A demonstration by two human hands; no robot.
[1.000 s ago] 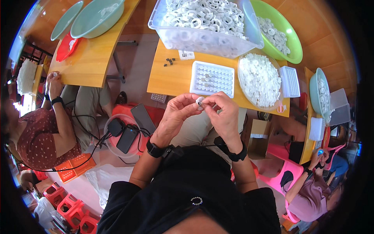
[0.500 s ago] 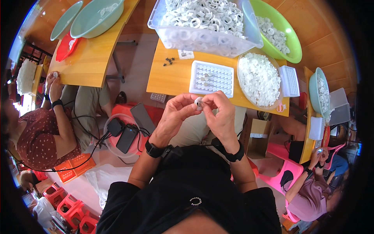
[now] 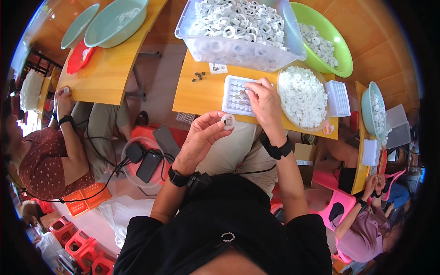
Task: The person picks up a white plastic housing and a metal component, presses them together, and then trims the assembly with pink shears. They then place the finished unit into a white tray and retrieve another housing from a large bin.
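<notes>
My left hand (image 3: 198, 139) pinches a small round white plastic part (image 3: 228, 121) between thumb and fingertips, its face turned up with a dark spot and greyish inside showing. Over the white tray (image 3: 226, 104) reaches my right hand (image 3: 266, 104), thumb and forefinger closed together at the rows. Whether a piece sits between those fingertips is too small to tell. Rows of small white round pieces fill the tray, and a few greyish or brownish ones (image 3: 243, 97) lie among them near the fingertips.
Behind the tray stands a clear bin (image 3: 243, 48) heaped with white rings, with a green basin (image 3: 341, 64) beside it. A round container of white parts (image 3: 302, 96) and a second white tray (image 3: 339, 98) are to the right. Small black pieces (image 3: 198, 76) lie left. Co-workers sit on both sides.
My hands have come apart. The right hand has moved forward and right onto the tray, while the left keeps the round white part, turned to show its face.
</notes>
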